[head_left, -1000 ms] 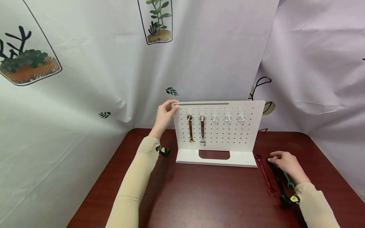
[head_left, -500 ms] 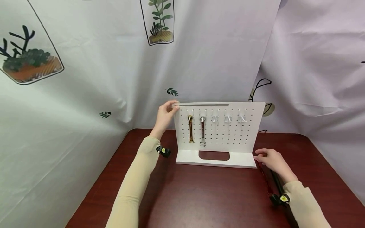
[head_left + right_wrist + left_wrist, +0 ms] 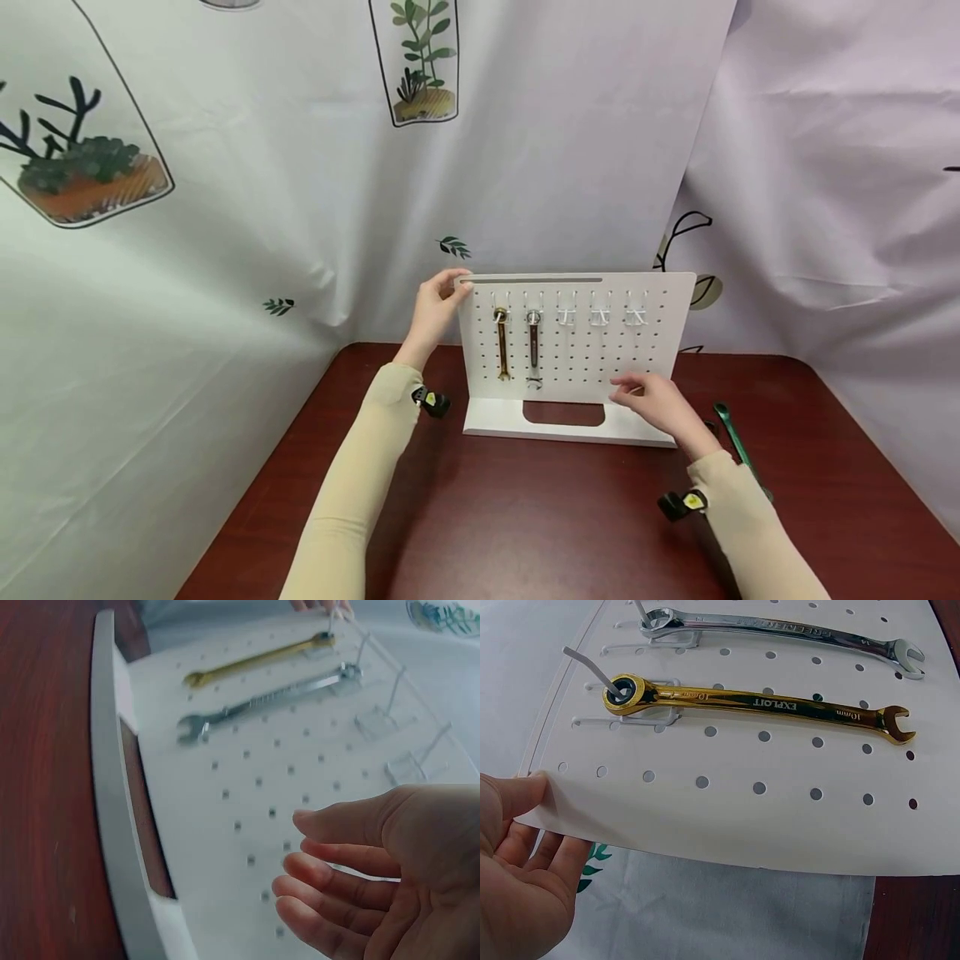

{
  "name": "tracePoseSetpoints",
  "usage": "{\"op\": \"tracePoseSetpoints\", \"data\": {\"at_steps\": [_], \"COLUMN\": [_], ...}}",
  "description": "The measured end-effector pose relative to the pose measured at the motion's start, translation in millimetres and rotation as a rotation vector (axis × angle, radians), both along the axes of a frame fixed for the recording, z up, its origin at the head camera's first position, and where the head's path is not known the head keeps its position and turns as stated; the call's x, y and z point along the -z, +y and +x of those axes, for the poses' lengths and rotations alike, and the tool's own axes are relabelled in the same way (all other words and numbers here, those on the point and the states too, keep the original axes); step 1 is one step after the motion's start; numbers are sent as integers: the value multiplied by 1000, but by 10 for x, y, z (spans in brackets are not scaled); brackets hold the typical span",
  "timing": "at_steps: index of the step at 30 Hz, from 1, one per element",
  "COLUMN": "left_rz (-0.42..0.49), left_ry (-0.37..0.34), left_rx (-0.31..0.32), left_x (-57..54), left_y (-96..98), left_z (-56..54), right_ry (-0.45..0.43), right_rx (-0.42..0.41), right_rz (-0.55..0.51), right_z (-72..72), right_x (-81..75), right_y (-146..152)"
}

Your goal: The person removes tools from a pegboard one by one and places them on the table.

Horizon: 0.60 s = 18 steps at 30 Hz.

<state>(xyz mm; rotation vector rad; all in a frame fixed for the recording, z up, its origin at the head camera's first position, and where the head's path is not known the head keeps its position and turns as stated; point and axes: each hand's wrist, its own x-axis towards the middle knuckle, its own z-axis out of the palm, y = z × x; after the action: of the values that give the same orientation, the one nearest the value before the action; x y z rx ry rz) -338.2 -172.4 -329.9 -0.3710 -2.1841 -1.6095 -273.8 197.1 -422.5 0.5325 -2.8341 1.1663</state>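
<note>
My left hand (image 3: 433, 312) pinches the upper left corner of a white pegboard stand (image 3: 585, 367), thumb in front and fingers behind. A gold combination wrench (image 3: 765, 703) hangs by its ring end on the leftmost hook. Beside it on the second hook hangs a silver combination wrench (image 3: 780, 630). My right hand (image 3: 660, 406) hovers in front of the board's lower right part. In the right wrist view its fingers (image 3: 330, 911) are loosely bent, with nothing between them and the thumb.
Three bare white hooks, the rightmost one (image 3: 635, 317) included, line the board's upper right. A green wrench (image 3: 738, 437) lies on the dark red table (image 3: 525, 517) right of the stand, partly behind my right forearm. A patterned white curtain (image 3: 570, 167) hangs behind.
My right hand has moved left from above the loose wrenches to the front of the board. Its forearm now covers the red wrench. The left hand keeps its place on the corner.
</note>
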Motion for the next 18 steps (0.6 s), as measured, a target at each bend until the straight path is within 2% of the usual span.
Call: {"op": "tracePoseSetpoints", "data": {"at_steps": [1,2,8,9,18], "left_rz": [-3,-6,-4,2,-2], "left_ry": [-5,-5,21,24,20], "left_rx": [-3,-4,-5,-3,-5], "left_x": [3,-33,-13,25,21], "left_y": [4,21,12,-6,-9], "left_z": [-4,44,32,-15,-13], "right_ry": [4,8,44,45,36], "right_rx": [-12,-23,-69,-76,-85], "right_rz": [-11,-22,-48,-48,-87], "right_z": [-15,-25,-84,-95,-171], "right_x": [-12,-26,-86,-91,-143], "right_y": [-46,-90,-326,-359,-629]}}
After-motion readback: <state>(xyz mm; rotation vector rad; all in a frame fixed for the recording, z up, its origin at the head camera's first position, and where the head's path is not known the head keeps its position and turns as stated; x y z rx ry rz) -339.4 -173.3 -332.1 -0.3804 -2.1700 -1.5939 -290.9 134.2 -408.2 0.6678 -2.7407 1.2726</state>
